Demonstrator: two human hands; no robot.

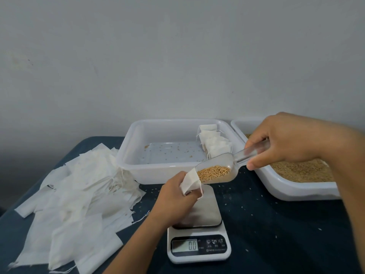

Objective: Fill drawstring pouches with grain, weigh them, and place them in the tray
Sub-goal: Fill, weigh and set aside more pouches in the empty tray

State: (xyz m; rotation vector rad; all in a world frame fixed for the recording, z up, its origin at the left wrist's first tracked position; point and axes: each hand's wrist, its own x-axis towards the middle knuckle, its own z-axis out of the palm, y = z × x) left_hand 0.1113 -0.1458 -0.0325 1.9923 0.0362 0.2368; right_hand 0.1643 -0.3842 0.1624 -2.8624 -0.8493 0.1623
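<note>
The left hand [173, 196] pinches an open white pouch [190, 181] above the steel plate of the scale [199, 228], whose display reads 0.0. The right hand [286, 141] grips the handle of a clear scoop [219, 171] – its mouth, full of grain [214, 173], touches the pouch opening. Behind stands a white tray [134, 155] with a row of filled pouches [213, 142] in its right part. On the right, a second tray [286, 186] holds loose grain – on the left lies a heap of empty pouches [79, 194] on the dark table [276, 234].

Bare scale platform [205, 210] — between pouch heap [79, 194] and grain tray [286, 186].
</note>
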